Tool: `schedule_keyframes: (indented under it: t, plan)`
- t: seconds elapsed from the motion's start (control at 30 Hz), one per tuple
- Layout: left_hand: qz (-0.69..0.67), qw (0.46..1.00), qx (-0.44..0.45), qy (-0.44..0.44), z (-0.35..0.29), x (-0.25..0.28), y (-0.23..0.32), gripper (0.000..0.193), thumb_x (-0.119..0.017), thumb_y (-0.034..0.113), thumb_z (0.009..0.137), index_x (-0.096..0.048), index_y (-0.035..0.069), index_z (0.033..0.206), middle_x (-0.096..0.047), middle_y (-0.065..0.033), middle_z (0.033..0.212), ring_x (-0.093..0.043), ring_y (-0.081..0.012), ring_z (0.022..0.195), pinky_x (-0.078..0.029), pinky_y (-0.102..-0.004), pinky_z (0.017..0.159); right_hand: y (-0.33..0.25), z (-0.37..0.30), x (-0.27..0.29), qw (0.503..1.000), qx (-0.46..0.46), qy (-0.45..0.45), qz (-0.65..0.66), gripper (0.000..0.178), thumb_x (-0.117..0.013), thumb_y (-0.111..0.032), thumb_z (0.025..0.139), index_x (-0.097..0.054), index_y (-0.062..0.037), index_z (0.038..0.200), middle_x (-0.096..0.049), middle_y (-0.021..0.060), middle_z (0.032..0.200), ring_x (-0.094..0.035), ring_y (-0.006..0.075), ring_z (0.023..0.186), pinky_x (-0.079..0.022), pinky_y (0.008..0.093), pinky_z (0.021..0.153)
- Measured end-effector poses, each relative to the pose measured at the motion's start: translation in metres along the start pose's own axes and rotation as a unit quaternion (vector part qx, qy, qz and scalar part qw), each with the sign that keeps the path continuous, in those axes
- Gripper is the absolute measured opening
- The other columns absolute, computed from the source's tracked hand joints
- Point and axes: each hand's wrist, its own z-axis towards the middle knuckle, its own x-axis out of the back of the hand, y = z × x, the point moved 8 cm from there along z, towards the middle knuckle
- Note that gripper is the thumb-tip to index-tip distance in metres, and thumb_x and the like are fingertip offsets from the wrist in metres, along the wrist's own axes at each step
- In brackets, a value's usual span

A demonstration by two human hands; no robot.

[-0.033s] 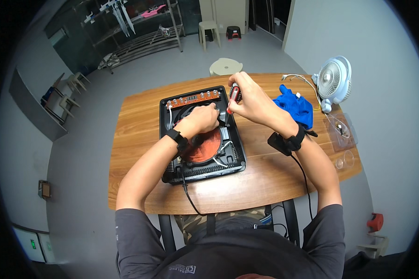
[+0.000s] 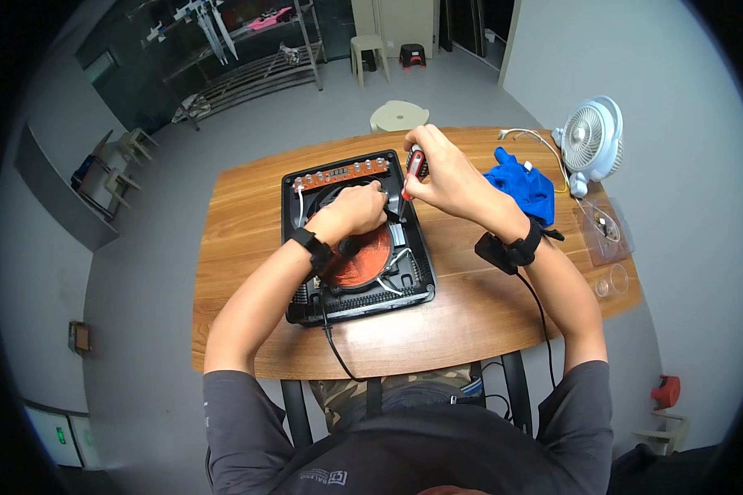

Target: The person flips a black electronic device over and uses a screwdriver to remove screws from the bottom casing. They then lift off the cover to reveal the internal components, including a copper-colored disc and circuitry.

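Note:
An opened induction cooker lies on the wooden table, its round copper coil and orange button circuit board exposed. My left hand reaches over the coil into the casing. Its fingers are bent together near a dark part at the upper right inside; what they pinch is hidden. My right hand is closed around a red-and-black screwdriver, held at the casing's right edge with its red end pointing down. The screwdriver's tip cannot be made out.
Right of my right hand lies a blue cloth. A white fan stands at the far right corner, with a clear tray and clear cups nearer. A black power cord runs off the front edge. Stools stand beyond.

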Motion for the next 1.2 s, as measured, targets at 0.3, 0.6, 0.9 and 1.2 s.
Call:
schedule_keyframes:
  t: [0.3,0.6,0.9,1.2]
  plan:
    - [-0.044,0.999,-0.029,0.002,-0.026,0.016,0.007,0.015,-0.065,0.014,0.088,-0.069,0.001,0.095,-0.065,-0.0167,0.103,-0.068,-0.039,0.096,-0.056,-0.0489,0.085,-0.02,-0.015,0.003,0.999,0.01,-0.043,0.012,0.036,-0.07,-0.006,0.083,-0.052,0.0013,0.113,-0.054,0.018,0.101,-0.059,0.0331,0.087,-0.052,0.0414,0.079]
    - [-0.056,0.997,-0.055,0.001,-0.039,0.017,0.023,0.015,-0.065,0.012,0.088,-0.068,0.001,0.097,-0.068,-0.0177,0.102,-0.069,-0.0388,0.096,-0.056,-0.0485,0.084,-0.014,-0.034,-0.022,0.996,0.007,-0.085,0.021,0.036,-0.07,-0.005,0.083,-0.053,0.0,0.114,-0.054,0.017,0.104,-0.061,0.0319,0.088,-0.053,0.0406,0.077]
    - [-0.048,0.998,-0.041,-0.012,-0.04,0.014,0.022,0.016,-0.067,0.013,0.089,-0.068,0.001,0.099,-0.069,-0.0174,0.102,-0.068,-0.0391,0.099,-0.056,-0.0487,0.086,-0.018,-0.041,-0.028,0.995,0.02,-0.1,0.001,0.037,-0.072,-0.007,0.084,-0.051,-0.0011,0.115,-0.054,0.0181,0.106,-0.063,0.036,0.091,-0.053,0.0427,0.077]
    - [-0.047,0.998,-0.043,-0.019,-0.041,0.014,0.023,0.015,-0.067,0.012,0.088,-0.067,0.001,0.098,-0.07,-0.0178,0.104,-0.069,-0.0392,0.1,-0.056,-0.0485,0.087,-0.022,-0.039,-0.023,0.995,0.029,-0.097,0.0,0.037,-0.072,-0.007,0.083,-0.052,-0.0008,0.115,-0.053,0.0167,0.104,-0.061,0.0327,0.089,-0.053,0.0407,0.078]
